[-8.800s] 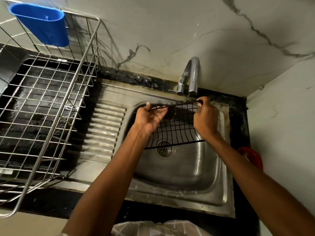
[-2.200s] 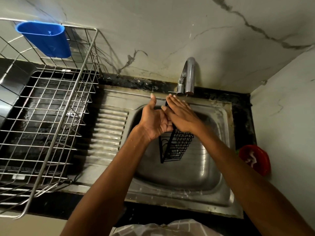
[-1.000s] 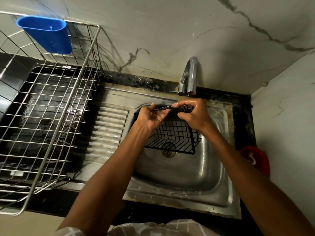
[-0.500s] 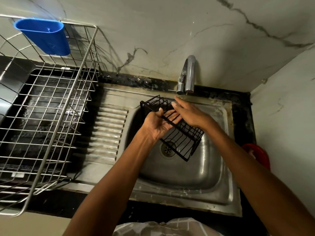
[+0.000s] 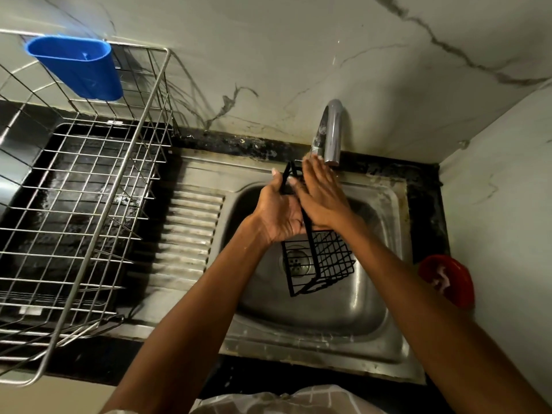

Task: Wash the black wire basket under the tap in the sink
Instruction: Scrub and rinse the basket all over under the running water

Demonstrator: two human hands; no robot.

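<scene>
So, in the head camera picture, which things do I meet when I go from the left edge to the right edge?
Blue plastic holder → steel wire dish rack → ribbed draining board → left hand → black wire basket → red object beside the sink.

Black countertop [image 5: 424, 186] carrying a steel sink [image 5: 373, 333] at centre, wire dish rack [image 5: 89, 204] at left, red object [image 5: 448, 279] at right.

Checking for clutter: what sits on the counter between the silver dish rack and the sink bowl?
Only the ribbed steel drainboard, seemingly bare, between dish rack and sink bowl, in the head view.
</scene>
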